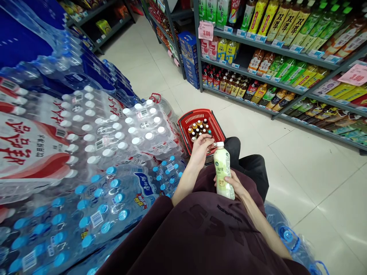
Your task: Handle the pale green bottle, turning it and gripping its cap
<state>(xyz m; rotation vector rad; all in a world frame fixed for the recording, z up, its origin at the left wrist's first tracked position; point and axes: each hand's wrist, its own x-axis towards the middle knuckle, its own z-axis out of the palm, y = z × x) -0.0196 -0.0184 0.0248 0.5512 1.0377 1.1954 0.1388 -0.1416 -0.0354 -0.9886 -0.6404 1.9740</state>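
A pale green drink bottle (222, 173) with a white cap (220, 144) is upright and slightly tilted in front of my body. My right hand (235, 184) is wrapped around its lower half. Beside the cap is my left hand (203, 147), its fingers curled and brought together; whether they pinch anything is too small to tell. Beyond my hands, a red shopping basket (213, 116) stands on the floor. Several small bottles with mostly dark and white caps (200, 124) stand inside it, partly hidden by my left hand.
Shrink-wrapped water packs with white caps (149, 135) and blue caps (110, 198) are stacked at the left. Drink shelves (243, 65) run along the right, with blue boxes (189, 57) at their end. Large clear bottles (288, 233) stand on the tiled floor (289, 160) at lower right.
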